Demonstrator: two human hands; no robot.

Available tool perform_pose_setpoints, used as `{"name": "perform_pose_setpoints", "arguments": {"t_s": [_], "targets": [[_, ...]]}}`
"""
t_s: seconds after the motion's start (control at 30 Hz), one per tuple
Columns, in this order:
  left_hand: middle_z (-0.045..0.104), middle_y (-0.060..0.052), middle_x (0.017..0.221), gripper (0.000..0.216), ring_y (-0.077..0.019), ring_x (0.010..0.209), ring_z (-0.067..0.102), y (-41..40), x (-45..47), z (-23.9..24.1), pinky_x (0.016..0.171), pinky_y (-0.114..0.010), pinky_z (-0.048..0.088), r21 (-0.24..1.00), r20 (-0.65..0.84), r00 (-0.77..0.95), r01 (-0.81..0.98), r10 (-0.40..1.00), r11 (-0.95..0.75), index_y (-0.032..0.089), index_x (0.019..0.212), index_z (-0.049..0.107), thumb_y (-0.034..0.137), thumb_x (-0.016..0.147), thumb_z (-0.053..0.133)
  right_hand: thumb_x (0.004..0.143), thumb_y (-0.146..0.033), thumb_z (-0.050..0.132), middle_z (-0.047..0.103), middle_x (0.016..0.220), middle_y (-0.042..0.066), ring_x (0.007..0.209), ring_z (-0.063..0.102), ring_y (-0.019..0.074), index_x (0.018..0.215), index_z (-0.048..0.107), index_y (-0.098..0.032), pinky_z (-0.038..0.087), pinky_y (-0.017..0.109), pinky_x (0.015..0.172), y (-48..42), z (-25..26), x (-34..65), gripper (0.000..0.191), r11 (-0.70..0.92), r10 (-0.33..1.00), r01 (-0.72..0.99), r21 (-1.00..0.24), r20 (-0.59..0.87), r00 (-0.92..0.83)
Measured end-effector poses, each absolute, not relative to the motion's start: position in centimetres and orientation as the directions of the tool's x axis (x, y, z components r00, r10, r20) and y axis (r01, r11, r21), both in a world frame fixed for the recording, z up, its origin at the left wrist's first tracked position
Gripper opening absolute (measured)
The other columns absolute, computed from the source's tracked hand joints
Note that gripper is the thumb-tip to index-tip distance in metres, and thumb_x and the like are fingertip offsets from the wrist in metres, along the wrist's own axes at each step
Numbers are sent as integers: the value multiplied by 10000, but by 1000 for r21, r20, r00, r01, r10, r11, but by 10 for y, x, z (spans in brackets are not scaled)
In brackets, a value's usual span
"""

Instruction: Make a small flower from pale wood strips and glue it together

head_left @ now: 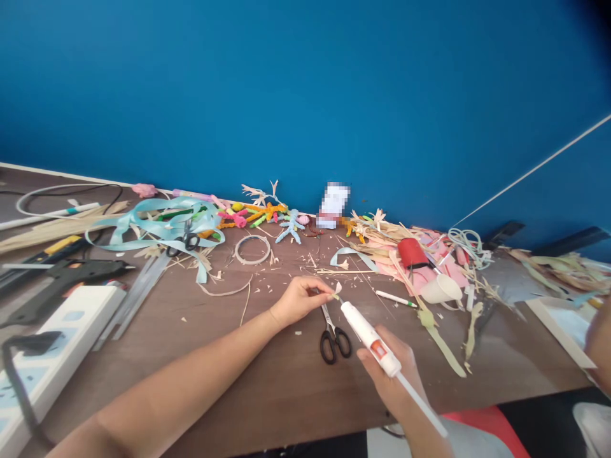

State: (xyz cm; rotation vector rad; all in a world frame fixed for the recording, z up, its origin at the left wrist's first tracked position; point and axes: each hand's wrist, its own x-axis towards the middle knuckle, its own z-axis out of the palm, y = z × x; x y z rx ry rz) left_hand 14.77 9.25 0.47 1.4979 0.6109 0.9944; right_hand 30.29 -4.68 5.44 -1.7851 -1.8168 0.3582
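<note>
My right hand (398, 369) is wrapped round a white hot glue gun (365, 327) with a clear glue stick (422, 404) coming out of its back end. The gun's nozzle points up and left, right at the fingertips of my left hand (303, 299). Those fingers pinch a small pale petal-like piece (338, 288); its exact kind is too small to tell. Just below, scissors with black handles (335, 343) lie on the table, their blades partly under my left fingertips.
Pale scraps litter the brown table (277, 381). At left are a power strip (62, 343), a black glue gun (71, 280) and light-blue ribbon (147, 219). A red spool (413, 253), a paper cup (442, 289) and dried husks stand right. A blue wall (286, 95) rises behind.
</note>
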Motion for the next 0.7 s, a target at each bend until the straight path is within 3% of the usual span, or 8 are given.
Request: {"name": "perform_pose_setpoints", "arguments": {"t_s": [0.7], "targets": [[636, -57, 683, 144, -120, 634, 568, 92, 148, 5, 604, -232, 443, 966, 253, 521, -180, 815, -186, 119, 679, 651, 259, 648, 643, 770, -366, 498, 348, 522, -56, 456, 329, 85, 613, 325, -201, 289, 196, 436, -45, 59, 301, 286, 65, 986, 847, -528, 165, 27]]}}
